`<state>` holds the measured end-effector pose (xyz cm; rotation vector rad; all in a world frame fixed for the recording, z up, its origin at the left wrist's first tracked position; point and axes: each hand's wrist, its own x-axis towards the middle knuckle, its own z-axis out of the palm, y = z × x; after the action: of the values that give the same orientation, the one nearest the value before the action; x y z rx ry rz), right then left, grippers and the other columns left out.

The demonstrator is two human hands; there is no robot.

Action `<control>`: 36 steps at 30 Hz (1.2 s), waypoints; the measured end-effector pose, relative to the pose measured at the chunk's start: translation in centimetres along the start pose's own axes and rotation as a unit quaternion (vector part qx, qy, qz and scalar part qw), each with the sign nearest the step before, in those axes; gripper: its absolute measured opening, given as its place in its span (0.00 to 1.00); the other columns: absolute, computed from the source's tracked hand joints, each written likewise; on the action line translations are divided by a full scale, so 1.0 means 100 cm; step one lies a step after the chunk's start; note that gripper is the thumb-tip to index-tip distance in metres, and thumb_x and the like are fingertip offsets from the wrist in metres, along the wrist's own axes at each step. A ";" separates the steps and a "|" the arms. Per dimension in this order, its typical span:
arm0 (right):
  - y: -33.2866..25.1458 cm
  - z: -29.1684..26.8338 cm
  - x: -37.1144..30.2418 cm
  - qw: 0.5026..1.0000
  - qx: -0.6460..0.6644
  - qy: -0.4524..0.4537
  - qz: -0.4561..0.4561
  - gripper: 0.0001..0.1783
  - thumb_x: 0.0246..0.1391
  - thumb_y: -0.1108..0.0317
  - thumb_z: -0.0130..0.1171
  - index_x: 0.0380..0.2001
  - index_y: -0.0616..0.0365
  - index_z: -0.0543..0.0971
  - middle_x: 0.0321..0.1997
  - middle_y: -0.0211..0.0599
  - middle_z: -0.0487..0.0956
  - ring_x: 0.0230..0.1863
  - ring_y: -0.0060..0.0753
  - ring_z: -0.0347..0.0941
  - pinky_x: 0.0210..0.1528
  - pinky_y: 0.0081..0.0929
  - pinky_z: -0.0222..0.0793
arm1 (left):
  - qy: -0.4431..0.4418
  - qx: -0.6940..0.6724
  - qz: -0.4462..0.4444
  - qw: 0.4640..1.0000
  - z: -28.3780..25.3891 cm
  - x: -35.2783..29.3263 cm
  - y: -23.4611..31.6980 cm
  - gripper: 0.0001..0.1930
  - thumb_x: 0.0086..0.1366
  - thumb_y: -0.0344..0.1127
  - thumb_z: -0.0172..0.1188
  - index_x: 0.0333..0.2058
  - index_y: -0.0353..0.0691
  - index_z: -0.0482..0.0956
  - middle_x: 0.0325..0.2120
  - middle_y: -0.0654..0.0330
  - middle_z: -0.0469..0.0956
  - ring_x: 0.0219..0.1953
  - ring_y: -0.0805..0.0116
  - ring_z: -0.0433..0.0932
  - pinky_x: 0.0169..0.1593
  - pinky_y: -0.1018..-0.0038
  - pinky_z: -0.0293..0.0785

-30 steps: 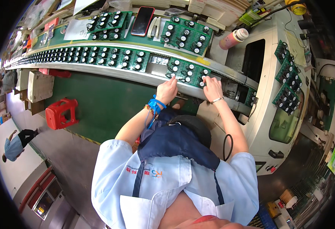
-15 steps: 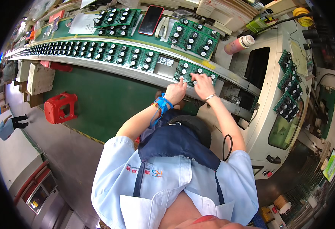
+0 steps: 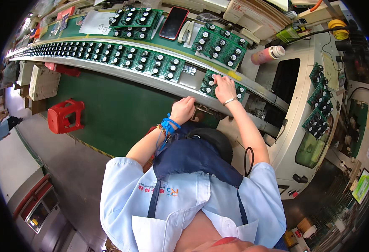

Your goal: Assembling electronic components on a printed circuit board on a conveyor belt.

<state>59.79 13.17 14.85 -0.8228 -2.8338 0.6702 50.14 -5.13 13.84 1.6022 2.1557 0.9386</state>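
Right hand (image 3: pixel 224 89) is covering part of the capacitor-studded circuit board (image 3: pixel 206 87), grip unreadable; conveyor rails (image 3: pixel 151 80) are apparently supporting the board's edges; left hand (image 3: pixel 183 110) is hovering nearby, curled, contents hidden.

Circuit boards (image 3: pixel 164 66) lie on the conveyor (image 3: pixel 151 80), phone (image 3: pixel 174 23) behind it, stool (image 3: pixel 57 119) before it.

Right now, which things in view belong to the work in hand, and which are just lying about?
In the work:
- board at the right hand
- boards lined up on the conveyor
- left hand, near the conveyor's edge
- probably the stacked boards behind

Apparently just lying about:
- phone
- bottle
- red stool
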 end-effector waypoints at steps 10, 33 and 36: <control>0.004 0.000 0.008 0.988 -0.077 -0.116 0.060 0.08 0.40 0.73 0.46 0.29 0.54 0.69 0.23 0.38 0.74 0.36 0.38 0.68 0.40 0.34 0.56 | 0.014 -0.017 0.005 1.000 -0.001 0.011 -0.006 0.08 0.48 0.26 0.50 0.31 0.37 0.70 0.24 0.55 0.72 0.28 0.58 0.71 0.31 0.68 0.69; 0.068 -0.049 -0.076 0.971 0.012 0.129 0.200 0.14 0.35 0.78 0.48 0.31 0.53 0.67 0.27 0.33 0.72 0.34 0.38 0.68 0.39 0.36 0.58 | -0.076 -0.073 -0.188 0.976 0.098 0.059 0.023 0.22 0.45 0.35 0.52 0.42 0.40 0.62 0.34 0.55 0.73 0.42 0.55 0.68 0.45 0.59 0.61; 0.041 -0.041 -0.059 0.984 0.027 0.115 0.130 0.14 0.34 0.78 0.49 0.30 0.54 0.68 0.27 0.34 0.72 0.34 0.39 0.67 0.38 0.37 0.59 | -0.093 -0.040 -0.089 0.991 0.094 0.052 0.030 0.20 0.44 0.34 0.51 0.40 0.38 0.65 0.37 0.54 0.72 0.43 0.56 0.68 0.45 0.62 0.61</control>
<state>67.67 14.69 16.80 -1.1892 -2.5167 0.6311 56.07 3.27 9.55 1.3755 2.0654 0.7790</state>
